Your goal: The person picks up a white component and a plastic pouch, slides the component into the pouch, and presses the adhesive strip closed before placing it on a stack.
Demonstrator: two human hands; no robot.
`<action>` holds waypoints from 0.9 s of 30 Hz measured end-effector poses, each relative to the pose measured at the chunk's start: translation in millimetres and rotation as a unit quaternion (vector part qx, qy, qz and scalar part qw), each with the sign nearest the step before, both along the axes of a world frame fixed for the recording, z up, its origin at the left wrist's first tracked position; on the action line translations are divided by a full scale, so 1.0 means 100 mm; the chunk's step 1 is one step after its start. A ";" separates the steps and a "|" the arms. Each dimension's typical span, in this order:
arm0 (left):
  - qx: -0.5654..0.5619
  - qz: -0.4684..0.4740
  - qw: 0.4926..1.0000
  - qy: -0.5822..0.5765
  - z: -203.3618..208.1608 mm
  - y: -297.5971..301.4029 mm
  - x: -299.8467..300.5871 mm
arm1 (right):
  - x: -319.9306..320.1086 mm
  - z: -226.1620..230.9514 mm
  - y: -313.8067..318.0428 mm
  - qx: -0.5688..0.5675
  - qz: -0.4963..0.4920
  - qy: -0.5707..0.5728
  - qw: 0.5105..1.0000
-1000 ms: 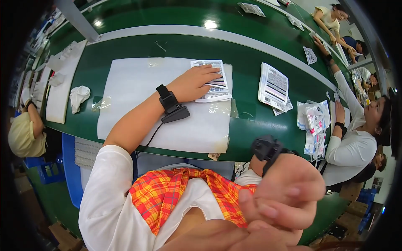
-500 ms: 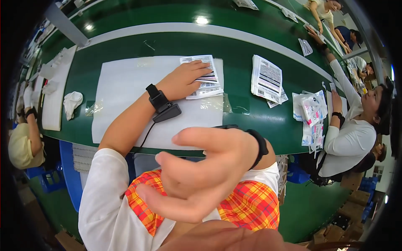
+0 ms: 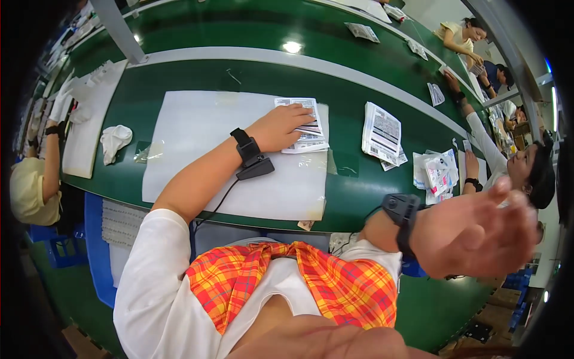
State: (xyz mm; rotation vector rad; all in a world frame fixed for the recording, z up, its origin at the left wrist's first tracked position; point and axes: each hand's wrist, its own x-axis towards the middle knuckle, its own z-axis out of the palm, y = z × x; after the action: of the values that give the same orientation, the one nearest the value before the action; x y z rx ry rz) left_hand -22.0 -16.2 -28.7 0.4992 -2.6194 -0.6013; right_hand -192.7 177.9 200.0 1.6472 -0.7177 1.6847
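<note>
I have the left hand lying open, palm down, over printed packets on the white mat, its forearm slanting across. The right hand hangs raised rightward, too blurred for me to tell its grip.

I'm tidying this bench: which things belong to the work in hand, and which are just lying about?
Probably in use:
flat white printed packets under the left hand
rectangular white sheet beneath them
stack of white printed packets

Apparently just lying about:
crumpled white cloth
small brownish scrap, near edge
</note>
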 end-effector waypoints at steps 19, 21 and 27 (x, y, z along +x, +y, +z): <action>0.025 -0.006 1.000 -0.018 -0.02 -0.06 -0.05 | -1.47 0.60 0.67 0.247 0.197 -0.021 0.949; 0.015 -0.006 1.000 -0.001 0.00 -0.06 -0.03 | -0.99 0.59 0.47 0.263 0.215 -0.001 0.941; 0.037 0.010 0.998 0.057 -0.17 0.00 0.05 | -0.93 0.64 0.87 0.219 0.231 0.096 0.943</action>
State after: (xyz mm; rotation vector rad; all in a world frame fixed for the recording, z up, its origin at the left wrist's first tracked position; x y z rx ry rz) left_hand -16.7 -16.5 -45.9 0.4973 -2.4886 -0.7020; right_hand -285.8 265.3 264.0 2.4127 -0.6767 1.7149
